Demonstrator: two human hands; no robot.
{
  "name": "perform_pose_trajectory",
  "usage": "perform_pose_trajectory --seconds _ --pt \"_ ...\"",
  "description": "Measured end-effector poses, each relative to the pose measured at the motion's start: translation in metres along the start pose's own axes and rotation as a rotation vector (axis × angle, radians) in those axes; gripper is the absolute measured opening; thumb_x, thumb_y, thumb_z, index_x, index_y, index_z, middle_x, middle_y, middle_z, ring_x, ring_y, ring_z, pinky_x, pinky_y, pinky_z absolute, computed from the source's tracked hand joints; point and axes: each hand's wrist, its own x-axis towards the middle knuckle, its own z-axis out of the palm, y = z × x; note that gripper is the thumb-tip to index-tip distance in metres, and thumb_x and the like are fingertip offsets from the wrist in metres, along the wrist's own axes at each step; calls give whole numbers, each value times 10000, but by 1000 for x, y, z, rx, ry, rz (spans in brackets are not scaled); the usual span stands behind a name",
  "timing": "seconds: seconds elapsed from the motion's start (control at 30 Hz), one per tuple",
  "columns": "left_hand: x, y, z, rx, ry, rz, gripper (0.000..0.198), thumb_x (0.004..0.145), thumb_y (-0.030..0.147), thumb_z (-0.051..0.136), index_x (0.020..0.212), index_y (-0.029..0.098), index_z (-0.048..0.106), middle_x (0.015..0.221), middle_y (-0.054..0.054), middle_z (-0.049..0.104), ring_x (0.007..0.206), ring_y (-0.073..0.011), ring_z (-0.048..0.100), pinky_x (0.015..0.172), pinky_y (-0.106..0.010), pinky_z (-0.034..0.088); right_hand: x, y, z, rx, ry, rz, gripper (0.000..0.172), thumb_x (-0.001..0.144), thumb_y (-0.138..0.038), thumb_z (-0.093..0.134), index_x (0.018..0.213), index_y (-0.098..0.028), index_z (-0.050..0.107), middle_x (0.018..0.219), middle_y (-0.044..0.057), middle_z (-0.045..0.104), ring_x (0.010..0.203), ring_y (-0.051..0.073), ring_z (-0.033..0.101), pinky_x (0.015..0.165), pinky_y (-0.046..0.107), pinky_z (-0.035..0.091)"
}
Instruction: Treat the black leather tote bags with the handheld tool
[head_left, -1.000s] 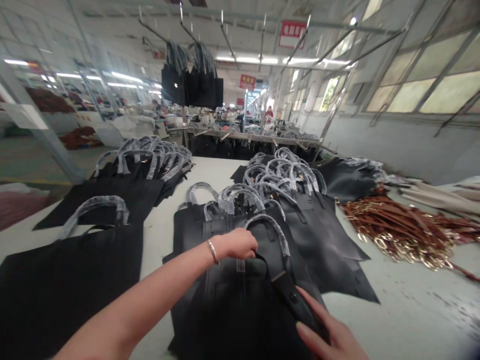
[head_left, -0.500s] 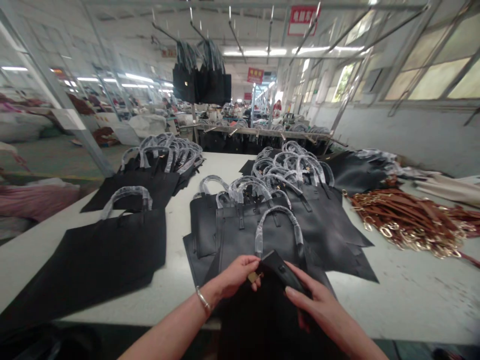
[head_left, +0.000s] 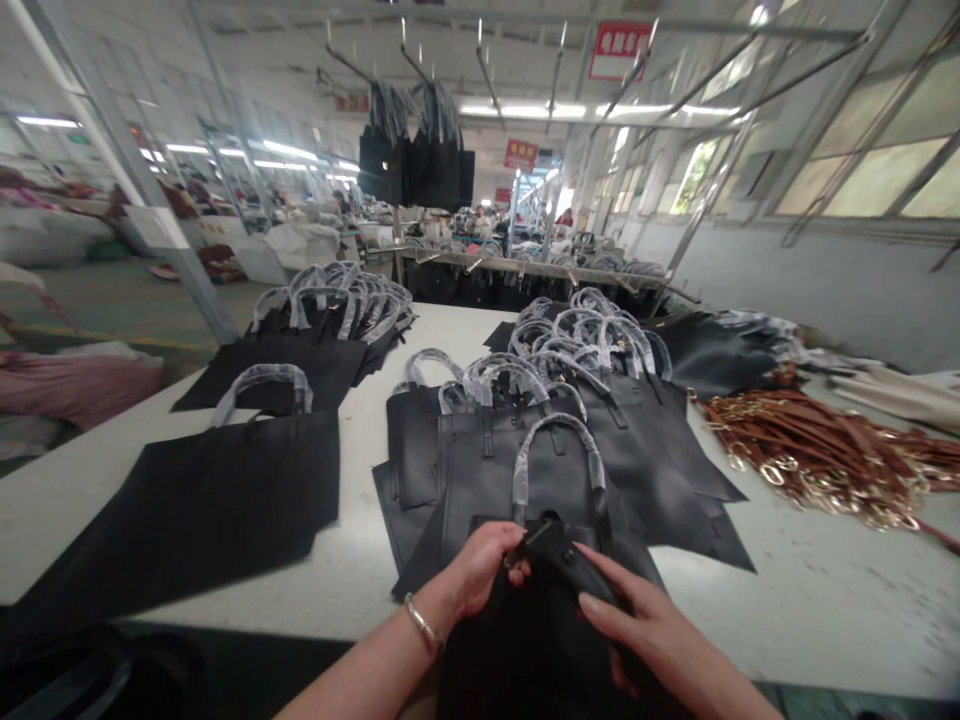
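Note:
A black handbag [head_left: 517,650] lies before me at the table's front edge. An arched handle [head_left: 559,425] in clear plastic wrap stands just beyond it. My right hand [head_left: 649,615] is closed around a black, strap-like piece [head_left: 553,548] with a round dark stud, slanting up to the left. My left hand [head_left: 484,565], with a silver bangle on the wrist, is closed at the far end of this piece. Its fingertips pinch a small metal fitting, mostly hidden now. The fingers' undersides and the bag's lower part are dark.
Several black bags with wrapped handles [head_left: 487,470] are piled ahead on the pale table [head_left: 360,480]. Others lie at left [head_left: 247,480]. Brown straps with gold-coloured clips [head_left: 810,440] are heaped at right. More bags [head_left: 416,165] hang from a rack.
The gold-coloured fitting at my left fingertips, plain to see before, is now mostly hidden. Both hands stay close together at the black piece. The whole view has shifted slightly.

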Motion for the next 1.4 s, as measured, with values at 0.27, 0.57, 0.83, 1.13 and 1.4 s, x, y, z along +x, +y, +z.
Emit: perform_pose_trajectory --seconds 0.27,0.57,0.83,1.13,1.4 --pt "0 -6 -4 -159 -46 -106 120 761 145 552 722 54 619 617 -56 554 454 -62 480 403 -140 332 1 -4 6 -49 -19 -35 707 826 -442 607 1446 -214 356 606 -50 615 418 115 562 380 185 422" --pt "-3 -8 -4 -423 -103 -328 194 833 139 495 903 0 610 692 -72 549 488 -59 479 409 -118 357 5 -7 -7 -101 229 -89 755 832 -509 578 1467 -200 311 500 -61 597 448 158 586 428 225 453" --pt "-13 -28 7 -161 88 -145 213 704 225 710 801 112 558 673 15 501 504 -44 429 417 -132 281 -25 10 -8 -155 171 -32 812 818 -554 564 1482 -176 286 489 -50 597 464 178 598 445 248 455" --pt "-14 -43 1 -339 256 -265 335 873 404 448 855 97 583 625 21 472 421 -39 332 397 -166 164 -28 29 2 -199 139 11 797 826 -563 550 1482 -189 292 515 -35 618 469 178 603 453 250 483" --pt "-18 -61 12 -11 300 217 387 660 374 753 932 119 648 792 -51 634 621 -109 535 557 -210 411 -22 31 10 -197 43 22 771 819 -508 576 1473 -191 319 517 -39 608 450 165 589 436 230 452"
